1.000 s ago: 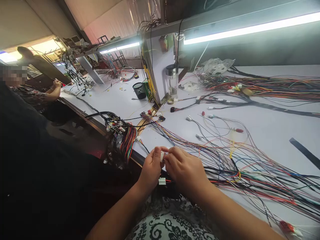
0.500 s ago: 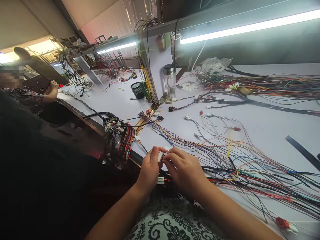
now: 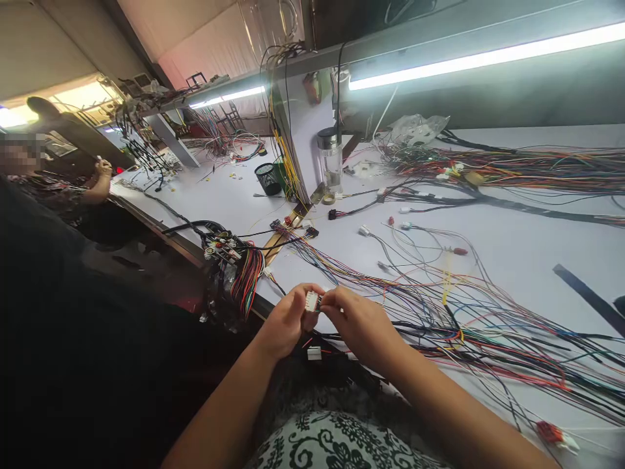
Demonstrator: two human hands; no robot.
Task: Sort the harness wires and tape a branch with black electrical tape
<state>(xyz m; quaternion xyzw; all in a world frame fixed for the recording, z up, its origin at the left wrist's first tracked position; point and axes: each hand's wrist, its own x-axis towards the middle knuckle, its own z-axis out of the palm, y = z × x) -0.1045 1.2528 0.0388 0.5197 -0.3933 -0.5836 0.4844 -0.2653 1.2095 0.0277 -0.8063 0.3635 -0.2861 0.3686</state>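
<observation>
Close in front of me, a white multi-pin wire connector (image 3: pixel 312 301) is pinched in my left hand (image 3: pixel 288 320), between thumb and fingers. My right hand (image 3: pixel 364 322) closes its thumb and fingertips at the connector's right side, where short dark wires enter; the fingertips seem to grip those wires. A second white connector (image 3: pixel 314 353) on a red wire hangs just below the hands. Beyond and to the right, a wiring harness (image 3: pixel 415 286) of thin coloured wires spreads over the white table (image 3: pixel 527 254).
A thick bundle with connectors (image 3: pixel 227 251) hangs over the table edge to the left. Behind stand a glass jar (image 3: pixel 331 159), a black mesh cup (image 3: pixel 267 178) and a metal post. More wire bundles (image 3: pixel 537 169) lie at the back right. A co-worker (image 3: pixel 63 176) is at the far left.
The white connector has turned so its slotted face shows, and my left thumb has shifted off it. My right fingertips remain beside it. The view has shifted slightly.
</observation>
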